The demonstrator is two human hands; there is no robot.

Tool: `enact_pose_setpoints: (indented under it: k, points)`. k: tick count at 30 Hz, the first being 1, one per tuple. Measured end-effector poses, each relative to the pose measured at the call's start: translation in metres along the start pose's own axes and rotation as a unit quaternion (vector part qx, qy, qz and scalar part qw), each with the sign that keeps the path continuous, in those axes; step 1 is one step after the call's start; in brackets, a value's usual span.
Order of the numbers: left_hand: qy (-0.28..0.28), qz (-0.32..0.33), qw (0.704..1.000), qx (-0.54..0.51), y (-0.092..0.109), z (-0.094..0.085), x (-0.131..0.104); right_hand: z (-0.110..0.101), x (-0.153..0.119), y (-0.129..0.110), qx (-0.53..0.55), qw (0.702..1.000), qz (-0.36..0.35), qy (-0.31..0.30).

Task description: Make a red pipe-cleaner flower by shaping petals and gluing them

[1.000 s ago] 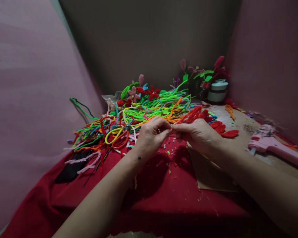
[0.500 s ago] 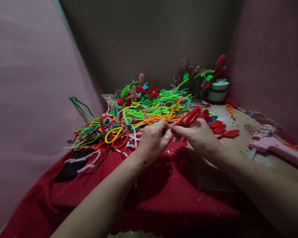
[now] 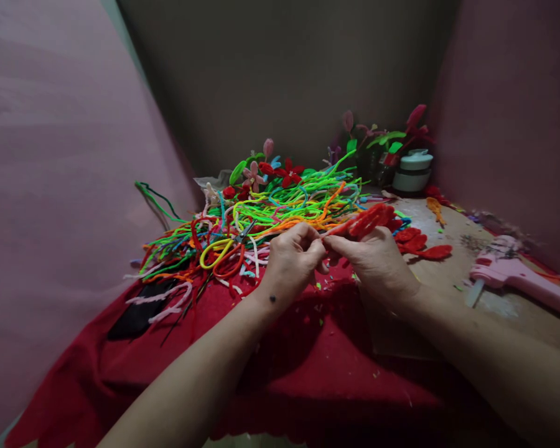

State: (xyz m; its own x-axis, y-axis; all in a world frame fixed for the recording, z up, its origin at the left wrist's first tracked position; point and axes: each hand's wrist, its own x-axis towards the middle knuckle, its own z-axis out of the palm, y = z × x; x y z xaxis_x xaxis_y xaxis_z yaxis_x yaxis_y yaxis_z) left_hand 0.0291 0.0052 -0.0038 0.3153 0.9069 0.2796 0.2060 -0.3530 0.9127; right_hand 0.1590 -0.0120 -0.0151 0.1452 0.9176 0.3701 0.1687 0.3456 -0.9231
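Over red cloth [image 3: 303,367], left hand [image 3: 293,260], right hand [image 3: 378,264] beside it, fingers [image 3: 348,247] of both pinching red fuzzy piece [image 3: 371,219]

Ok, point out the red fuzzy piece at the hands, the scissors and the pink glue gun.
Red fuzzy piece [image 3: 371,220]: head view, on its looped part.
Scissors [image 3: 239,238]: head view, near the pivot.
Pink glue gun [image 3: 513,272]: head view, on its body.

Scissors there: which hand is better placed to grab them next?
Probably the left hand: it is nearer the scissors, while the right hand lies beyond it. Both seem busy at the red fuzzy piece, so the left would need freeing first.
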Motion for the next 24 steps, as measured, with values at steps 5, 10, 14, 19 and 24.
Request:
enact_pose_setpoints:
  k: [5, 10, 14, 19, 24]
  points:
    - [-0.026, 0.030, 0.998, 0.041, 0.004, -0.010, -0.001, -0.003, 0.003, 0.001, 0.023, 1.000, 0.008, -0.008]
    - [0.079, 0.020, 0.944, 0.319, -0.001, -0.082, 0.002, 0.000, 0.007, 0.010, 0.162, 0.984, 0.074, -0.003]
    - [0.016, -0.099, 0.745, 0.660, -0.026, -0.133, 0.008, 0.004, 0.008, 0.015, 0.203, 0.972, 0.110, -0.035]
    - [0.013, -0.138, 0.717, 0.683, -0.046, -0.137, 0.011, 0.003, 0.007, 0.013, 0.249, 0.959, 0.122, -0.062]
    - [0.056, -0.157, 0.710, 0.684, -0.043, -0.140, 0.005, 0.001, 0.008, 0.013, 0.277, 0.948, 0.136, -0.075]
